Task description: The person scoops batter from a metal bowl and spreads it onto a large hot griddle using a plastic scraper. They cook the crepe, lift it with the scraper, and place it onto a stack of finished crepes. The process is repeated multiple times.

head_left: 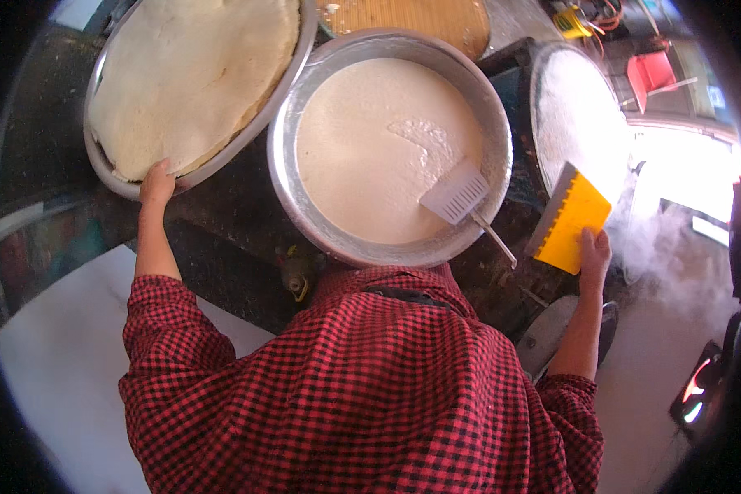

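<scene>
My left hand (156,183) grips the near edge of a large round metal tray (107,169) at the upper left, which holds a pale, flat round sheet (191,78). At the centre stands a wide metal basin (281,152) of cream-coloured batter (354,156), with a slotted turner (455,192) resting in it, its handle out over the near right rim. My right hand (594,247) holds a yellow scraper (575,224) with a grey edge, to the right of the basin. Behind it is a round pale surface (576,123) with steam around it.
A wooden board (412,20) lies beyond the basin. At the upper right are a yellow container (570,23) and a red object (650,76). A small dark metal fitting (296,280) sits below the basin. Steam drifts at the right.
</scene>
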A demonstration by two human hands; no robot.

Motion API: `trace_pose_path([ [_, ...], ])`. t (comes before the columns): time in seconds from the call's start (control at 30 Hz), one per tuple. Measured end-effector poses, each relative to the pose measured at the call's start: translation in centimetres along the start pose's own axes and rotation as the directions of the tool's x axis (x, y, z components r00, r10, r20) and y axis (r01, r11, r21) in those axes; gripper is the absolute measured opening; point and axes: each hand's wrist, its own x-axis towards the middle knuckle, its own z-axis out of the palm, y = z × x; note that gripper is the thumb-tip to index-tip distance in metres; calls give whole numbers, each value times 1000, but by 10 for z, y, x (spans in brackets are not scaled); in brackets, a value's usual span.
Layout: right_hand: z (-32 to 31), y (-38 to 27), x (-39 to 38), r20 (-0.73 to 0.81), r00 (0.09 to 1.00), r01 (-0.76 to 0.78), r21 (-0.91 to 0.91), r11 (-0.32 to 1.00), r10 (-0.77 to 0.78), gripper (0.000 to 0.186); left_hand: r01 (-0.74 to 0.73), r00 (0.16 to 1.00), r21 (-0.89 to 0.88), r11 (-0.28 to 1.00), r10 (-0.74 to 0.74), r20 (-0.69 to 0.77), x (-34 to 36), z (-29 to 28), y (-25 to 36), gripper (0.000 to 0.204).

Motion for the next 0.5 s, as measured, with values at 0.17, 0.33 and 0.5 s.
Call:
trace_pose_path([
  [0.17, -71, 92, -22, -222, 972, -39, 142, 989, 70, 19, -242, 954, -135, 961, 210, -215, -46, -6, 95, 36],
  [0.33, -55, 201, -36, 80, 978, -203, 186, 961, 191, 18, -410, 880, -645, 644, 466, -94, -179, 42, 264, 23],
  [0.5, 18, 278, -28, 313, 925, -303, 257, 918, 217, 22, 443, 556, -825, 352, 614, 560, -329, 93, 404, 34],
])
